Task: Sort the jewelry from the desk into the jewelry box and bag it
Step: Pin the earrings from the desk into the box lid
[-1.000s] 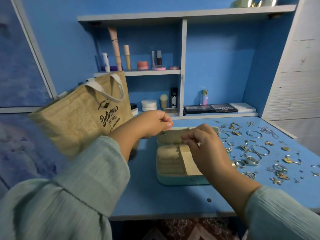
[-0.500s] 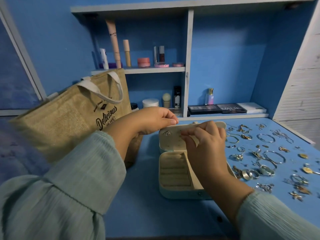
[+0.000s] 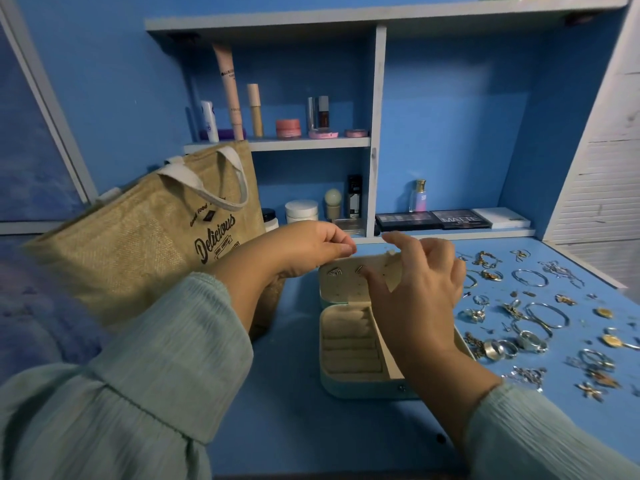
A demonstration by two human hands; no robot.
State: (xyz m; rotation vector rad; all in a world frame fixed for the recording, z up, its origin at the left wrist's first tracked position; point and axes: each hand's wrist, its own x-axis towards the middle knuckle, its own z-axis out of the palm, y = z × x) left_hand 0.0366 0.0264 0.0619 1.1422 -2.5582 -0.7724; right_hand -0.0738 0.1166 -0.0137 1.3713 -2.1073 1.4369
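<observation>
An open pale-green jewelry box (image 3: 349, 386) lies on the blue desk, its cream lid (image 3: 346, 289) leaning back. Two small earrings (image 3: 334, 271) are pinned in the lid. My left hand (image 3: 308, 247) curls its fingers at the lid's top edge and holds it from behind. My right hand (image 3: 419, 285) hovers over the box with fingers spread, its thumb tip touching the second earring (image 3: 360, 269). Several rings, bangles, chains and earrings (image 3: 526, 327) lie scattered on the desk to the right. A burlap tote bag (image 3: 149, 237) stands at the left.
Shelves behind hold cosmetics (image 3: 287, 128), jars (image 3: 301, 211) and flat makeup palettes (image 3: 433, 220). A white slatted panel (image 3: 602, 188) closes off the right side. Blue desk surface (image 3: 294, 427) shows in front of the box.
My right hand has gone from a pinch at the lid to spread fingers, and a second earring now sits in the lid. The left hand stays at the lid's edge.
</observation>
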